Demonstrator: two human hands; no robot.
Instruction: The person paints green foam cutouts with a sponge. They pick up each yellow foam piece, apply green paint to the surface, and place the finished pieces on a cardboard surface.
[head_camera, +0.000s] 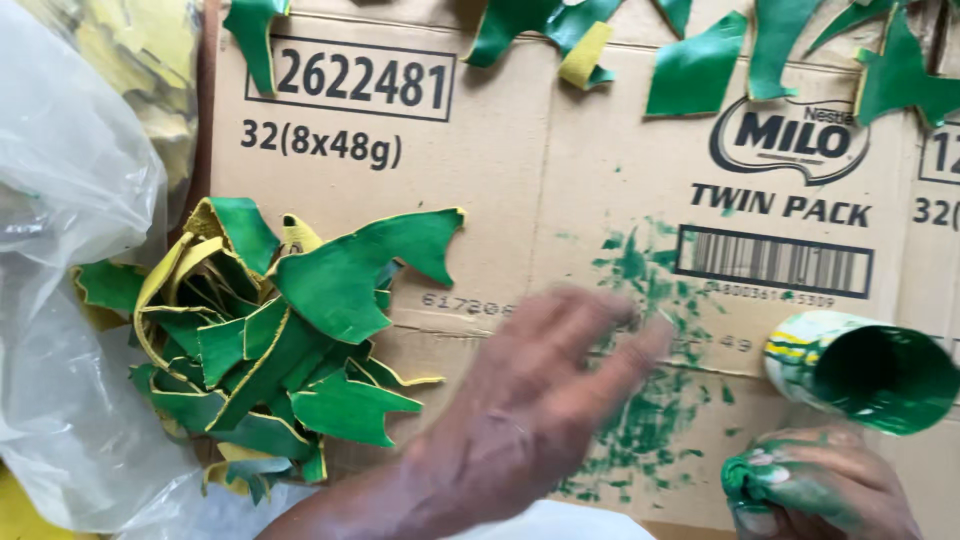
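L hand (530, 400) hovers blurred over the flattened cardboard (520, 170), fingers spread wide & flat, palm down, nothing in it; fingertips (650, 335) point up-right toward the green paint smears (640, 400). The pile of cut pieces (270, 340), green on one face w/ yellow edges/backs, lies to the left of that hand, near but not touching, so L hand is clearly the closer one; R is well apart from it. Pile is a loose heap, no single long axis; top piece (350, 275) is a big curved one running roughly left-right w/ a pointed end up-right. R hand (820, 490), bottom right corner, is smeared green & closed around a small green-soaked wad, prob. a sponge or cloth (745, 480), can't tell which. Just above R hand a paint can (860, 370) lies tipped, its open mouth facing right-down toward the camera, inside coated green; whether the hand touches it, can't tell. More green pieces (700, 70) sit spread in a row along the top edge of the cardboard, apart from each other mostly. Crumpled clear plastic bag (70, 300) fills the left side, against the pile's left edge.
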